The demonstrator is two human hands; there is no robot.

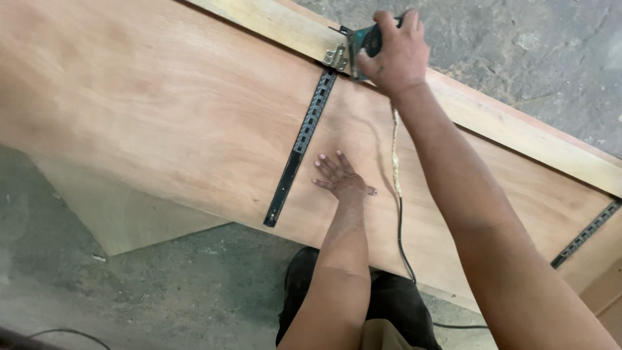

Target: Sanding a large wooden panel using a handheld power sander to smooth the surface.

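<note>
A large reddish plywood sheet (162, 110) lies slanted across the view. My right hand (392, 55) grips a teal power saw (364, 42) at the sheet's far edge, beside a pale wooden batten (278, 23). A black slotted metal guide rail (299, 146) runs from the saw back toward me. My left hand (338, 176) presses flat on the sheet with fingers spread, just right of the rail. The saw's cord (396, 194) trails down the sheet between my arms.
Rough grey concrete floor (129, 291) surrounds the sheet. A second plywood piece (123, 217) sticks out from under the sheet at the left. Another black slotted rail (586, 233) lies at the right edge. My dark trousers show at the bottom.
</note>
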